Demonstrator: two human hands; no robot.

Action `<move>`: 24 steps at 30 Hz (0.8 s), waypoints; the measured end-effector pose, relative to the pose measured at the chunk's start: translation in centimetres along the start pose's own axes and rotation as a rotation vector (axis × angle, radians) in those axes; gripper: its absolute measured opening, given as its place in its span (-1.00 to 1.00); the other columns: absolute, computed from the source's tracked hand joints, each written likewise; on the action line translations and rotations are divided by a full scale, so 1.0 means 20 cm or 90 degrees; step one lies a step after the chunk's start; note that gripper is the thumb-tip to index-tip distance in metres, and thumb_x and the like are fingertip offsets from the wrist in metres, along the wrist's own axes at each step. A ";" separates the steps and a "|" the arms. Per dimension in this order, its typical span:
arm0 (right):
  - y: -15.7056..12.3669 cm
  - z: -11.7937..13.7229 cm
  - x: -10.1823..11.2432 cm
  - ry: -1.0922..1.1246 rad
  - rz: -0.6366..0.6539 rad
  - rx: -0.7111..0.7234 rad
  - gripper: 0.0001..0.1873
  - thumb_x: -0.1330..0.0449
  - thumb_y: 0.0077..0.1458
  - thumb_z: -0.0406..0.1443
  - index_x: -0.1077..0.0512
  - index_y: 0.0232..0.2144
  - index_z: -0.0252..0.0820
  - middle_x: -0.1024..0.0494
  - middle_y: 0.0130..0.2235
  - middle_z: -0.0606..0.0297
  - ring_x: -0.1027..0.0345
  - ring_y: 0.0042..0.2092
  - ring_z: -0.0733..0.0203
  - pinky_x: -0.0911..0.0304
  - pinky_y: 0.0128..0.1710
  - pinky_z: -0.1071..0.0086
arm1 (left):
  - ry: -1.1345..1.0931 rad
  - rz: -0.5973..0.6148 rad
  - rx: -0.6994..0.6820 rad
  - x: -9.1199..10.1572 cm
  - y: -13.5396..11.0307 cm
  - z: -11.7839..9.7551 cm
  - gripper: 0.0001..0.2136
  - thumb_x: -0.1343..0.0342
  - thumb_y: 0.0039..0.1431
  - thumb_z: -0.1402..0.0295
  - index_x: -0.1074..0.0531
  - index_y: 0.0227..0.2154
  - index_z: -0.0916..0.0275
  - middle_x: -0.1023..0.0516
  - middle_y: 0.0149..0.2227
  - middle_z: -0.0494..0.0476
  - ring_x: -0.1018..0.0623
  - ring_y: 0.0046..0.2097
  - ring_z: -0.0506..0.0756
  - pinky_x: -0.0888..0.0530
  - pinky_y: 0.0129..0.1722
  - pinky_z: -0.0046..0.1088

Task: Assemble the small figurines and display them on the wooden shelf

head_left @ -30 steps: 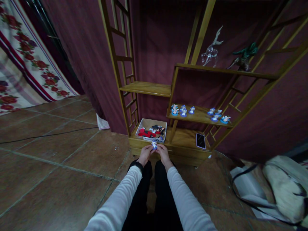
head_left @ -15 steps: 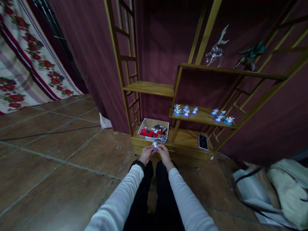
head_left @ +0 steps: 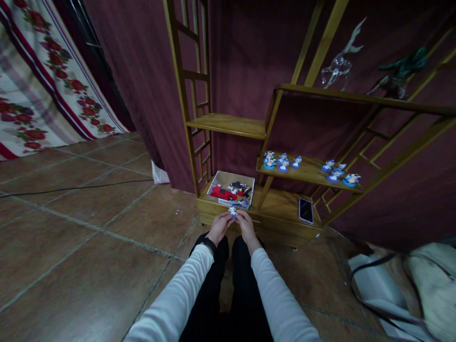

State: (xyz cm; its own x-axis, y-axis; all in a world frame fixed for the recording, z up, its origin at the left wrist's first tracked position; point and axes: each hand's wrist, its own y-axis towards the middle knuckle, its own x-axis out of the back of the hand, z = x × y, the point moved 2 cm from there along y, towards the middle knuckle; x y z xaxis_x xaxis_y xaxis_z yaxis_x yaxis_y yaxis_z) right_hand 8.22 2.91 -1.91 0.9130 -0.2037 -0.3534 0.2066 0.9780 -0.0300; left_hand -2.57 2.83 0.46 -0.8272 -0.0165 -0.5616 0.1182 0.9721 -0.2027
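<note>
A small blue-and-white figurine (head_left: 232, 210) is pinched between my left hand (head_left: 219, 226) and my right hand (head_left: 246, 225), both closed on it just in front of the lowest board of a wooden shelf unit (head_left: 285, 209). Right behind the hands sits a white box (head_left: 232, 188) with red and dark small figures in it. Several matching blue-and-white figurines (head_left: 281, 162) stand on the middle shelf, and more of them (head_left: 338, 173) stand further right on the same board.
A dark phone (head_left: 306, 210) lies flat on the bottom board. A clear glass deer (head_left: 340, 64) and a dark green ornament (head_left: 401, 71) stand on the top shelf. A pale bag (head_left: 423, 285) lies on the tiled floor at right. A floral cloth (head_left: 42, 90) hangs at left.
The view has shifted a little, so the shelf sits further right and higher. My hands keep holding the figurine together in the same spot before the box.
</note>
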 end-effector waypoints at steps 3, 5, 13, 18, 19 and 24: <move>0.00 0.01 0.00 0.009 -0.007 0.006 -0.72 -0.24 -0.24 -0.21 -0.48 -0.37 -0.16 -0.54 -0.27 0.28 -0.37 -0.22 0.19 -0.25 -0.19 0.32 | 0.015 0.039 0.005 -0.01 0.00 -0.01 -0.73 -0.28 -0.26 0.48 -0.49 -0.37 0.33 -0.56 -0.35 0.19 -0.52 -0.27 0.07 -0.40 -0.14 -0.37; 0.00 0.01 0.00 0.013 -0.012 0.006 -0.72 -0.24 -0.24 -0.22 -0.48 -0.36 -0.17 -0.54 -0.27 0.27 -0.36 -0.22 0.18 -0.25 -0.19 0.31 | 0.034 0.045 -0.002 0.00 0.01 -0.01 -0.66 -0.30 -0.31 0.50 -0.49 -0.33 0.32 -0.56 -0.34 0.18 -0.52 -0.28 0.06 -0.39 -0.15 -0.38; 0.02 0.01 -0.02 0.003 -0.029 -0.010 -0.74 -0.26 -0.26 -0.23 -0.49 -0.40 -0.16 -0.55 -0.33 0.33 -0.35 -0.26 0.21 -0.20 -0.24 0.38 | 0.140 0.017 -0.079 0.03 0.04 0.02 -0.62 -0.30 -0.39 0.54 -0.45 -0.35 0.31 -0.54 -0.40 0.12 -0.49 -0.33 0.04 -0.36 -0.19 -0.39; 0.03 0.01 -0.01 -0.030 -0.016 -0.002 -0.72 -0.25 -0.23 -0.16 -0.49 -0.42 -0.19 -0.54 -0.38 0.32 -0.33 -0.32 0.23 -0.19 -0.30 0.41 | 0.149 0.030 -0.066 0.03 0.04 0.03 -0.66 -0.30 -0.39 0.52 -0.43 -0.40 0.31 -0.53 -0.45 0.08 -0.48 -0.37 0.01 -0.36 -0.22 -0.40; 0.04 0.01 -0.01 -0.036 -0.019 0.002 -0.73 -0.25 -0.23 -0.16 -0.49 -0.43 -0.19 -0.54 -0.40 0.33 -0.33 -0.33 0.25 -0.19 -0.31 0.42 | 0.153 0.034 -0.062 0.03 0.04 0.03 -0.66 -0.30 -0.39 0.52 -0.42 -0.41 0.31 -0.52 -0.46 0.07 -0.48 -0.38 0.01 -0.36 -0.23 -0.41; 0.04 0.03 -0.02 -0.074 -0.036 0.007 -0.77 -0.24 -0.24 -0.16 -0.48 -0.53 -0.21 -0.50 -0.49 0.36 -0.29 -0.41 0.28 -0.16 -0.38 0.44 | 0.170 0.040 -0.055 0.03 0.04 0.04 -0.69 -0.31 -0.40 0.50 -0.41 -0.46 0.31 -0.51 -0.49 0.05 -0.46 -0.41 0.00 -0.37 -0.27 -0.43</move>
State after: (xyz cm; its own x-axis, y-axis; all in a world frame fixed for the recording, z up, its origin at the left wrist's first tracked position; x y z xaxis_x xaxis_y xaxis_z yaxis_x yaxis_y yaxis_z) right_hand 8.24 3.78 -1.34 0.9343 -0.2631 -0.2406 0.2624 0.9643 -0.0355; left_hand -2.53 3.39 -0.79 -0.9363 0.0956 -0.3380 0.1362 0.9858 -0.0982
